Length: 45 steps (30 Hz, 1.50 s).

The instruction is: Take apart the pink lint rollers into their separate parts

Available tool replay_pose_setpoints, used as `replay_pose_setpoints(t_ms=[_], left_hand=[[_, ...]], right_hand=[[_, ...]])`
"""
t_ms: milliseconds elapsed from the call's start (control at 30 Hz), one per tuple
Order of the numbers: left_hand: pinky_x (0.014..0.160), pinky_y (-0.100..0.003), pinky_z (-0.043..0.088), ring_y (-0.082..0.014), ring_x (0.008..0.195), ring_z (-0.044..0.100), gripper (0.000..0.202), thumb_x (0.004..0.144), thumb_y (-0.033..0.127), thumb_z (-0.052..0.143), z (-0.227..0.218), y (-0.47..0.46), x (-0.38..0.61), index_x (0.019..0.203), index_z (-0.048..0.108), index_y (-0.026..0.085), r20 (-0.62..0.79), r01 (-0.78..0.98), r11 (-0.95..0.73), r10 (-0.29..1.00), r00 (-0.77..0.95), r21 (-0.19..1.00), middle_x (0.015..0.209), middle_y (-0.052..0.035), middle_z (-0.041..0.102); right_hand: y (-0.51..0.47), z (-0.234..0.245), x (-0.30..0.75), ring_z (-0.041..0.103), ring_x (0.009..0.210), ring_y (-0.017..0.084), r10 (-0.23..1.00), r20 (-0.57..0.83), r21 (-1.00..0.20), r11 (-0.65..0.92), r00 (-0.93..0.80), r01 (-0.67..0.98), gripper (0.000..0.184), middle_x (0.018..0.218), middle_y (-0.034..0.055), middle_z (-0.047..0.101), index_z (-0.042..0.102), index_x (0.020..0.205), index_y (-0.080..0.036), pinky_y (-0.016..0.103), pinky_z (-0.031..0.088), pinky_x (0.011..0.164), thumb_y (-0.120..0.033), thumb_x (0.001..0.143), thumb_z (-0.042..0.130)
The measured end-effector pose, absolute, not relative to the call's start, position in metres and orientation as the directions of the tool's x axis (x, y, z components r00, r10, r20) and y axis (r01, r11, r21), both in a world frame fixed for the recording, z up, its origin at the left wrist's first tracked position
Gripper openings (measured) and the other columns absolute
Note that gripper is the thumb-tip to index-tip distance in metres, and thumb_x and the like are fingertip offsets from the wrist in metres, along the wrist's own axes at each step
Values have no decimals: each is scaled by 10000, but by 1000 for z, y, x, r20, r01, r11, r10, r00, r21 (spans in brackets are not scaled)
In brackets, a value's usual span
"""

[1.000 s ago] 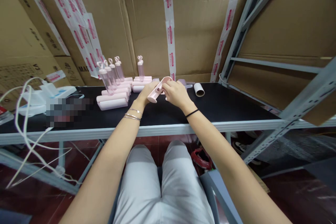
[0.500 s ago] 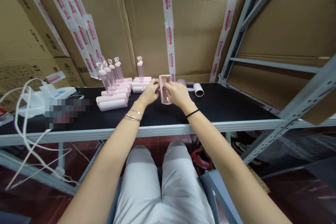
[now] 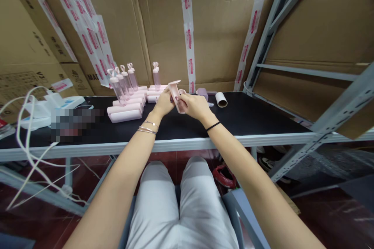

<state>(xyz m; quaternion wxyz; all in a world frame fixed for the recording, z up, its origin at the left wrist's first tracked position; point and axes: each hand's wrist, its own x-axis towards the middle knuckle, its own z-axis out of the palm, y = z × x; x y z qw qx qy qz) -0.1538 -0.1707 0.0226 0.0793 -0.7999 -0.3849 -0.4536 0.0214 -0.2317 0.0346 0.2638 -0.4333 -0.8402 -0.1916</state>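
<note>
A pale pink plastic shell with an end flange (image 3: pixel 175 92) is held up over the black tabletop between my hands, its top tilted to the left. My left hand (image 3: pixel 164 103) grips it from the left side, fingers partly hidden behind it. From the right, the fingers of my right hand (image 3: pixel 196 105) are closed at its open side. Whether they pinch a small part there I cannot make out. Beyond my left hand stand pink pieces with a clear tube and looped cap (image 3: pixel 156 76).
Several pink bars with clear tubes (image 3: pixel 125 111) stand in a row to the left. A purple block (image 3: pixel 202 93) and a white roll (image 3: pixel 221 100) lie to the right. A power strip (image 3: pixel 68 103) with white cables is at far left. Cardboard (image 3: pixel 163 35) walls the back; a metal post (image 3: pixel 330 105) rises right.
The pink shell has turned and tilted, its upper end moving left. Both hands shifted slightly with it, and more of the purple block behind shows.
</note>
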Motion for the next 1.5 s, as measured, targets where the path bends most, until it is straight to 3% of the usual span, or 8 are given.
replay_pose_setpoints(t_ms=[233,500,700,900,1100,1333,1500], left_hand=[[817,-293,509,-186,841,621,126,693,74,583,24,-177,-153,797,600,144,753,671,-693,583,306,264,892,-73,673],[826,-294,506,-189,866,630,128,700,87,593,23,-177,-153,817,605,135,747,642,-715,580,324,277,939,-93,676],[808,-283,510,-189,856,644,153,724,106,571,20,-178,-154,864,627,123,704,696,-676,617,351,245,962,-106,687],[761,-299,525,-225,817,676,194,778,147,539,21,-186,-153,921,667,122,567,803,-582,708,420,131,888,-121,713],[824,-357,527,-292,935,683,240,787,137,515,23,-195,-144,959,682,114,442,860,-509,761,474,-45,1018,-173,702],[831,-339,527,-268,959,677,239,781,112,509,25,-196,-142,955,670,132,499,865,-499,765,408,57,1007,-133,710],[820,-340,530,-270,938,681,227,766,109,521,24,-195,-144,930,676,129,494,852,-520,757,428,59,981,-138,715]], right_hand=[[-233,37,21,650,891,217,668,579,101,509,-467,855,344,1038,102,698,605,1084,-185,284,330,620,-312,971,306],[-232,34,20,650,871,219,639,615,99,519,-462,849,337,1024,91,699,601,1056,-189,282,320,602,-315,967,302],[-232,35,22,662,870,226,669,564,125,511,-484,851,315,1023,100,700,601,1073,-188,290,346,615,-297,957,329],[-234,35,22,668,886,245,682,517,157,519,-517,840,315,1060,119,697,606,1092,-177,303,387,636,-259,942,342],[-232,35,22,678,874,252,703,466,168,526,-538,834,304,1027,122,702,630,1056,-172,303,398,631,-224,920,363],[-228,35,23,671,859,237,704,530,95,504,-472,858,293,985,100,705,628,1039,-194,300,394,655,-248,924,363],[-228,35,26,659,860,223,685,516,95,550,-514,829,269,978,95,705,635,997,-192,287,368,655,-250,915,386]])
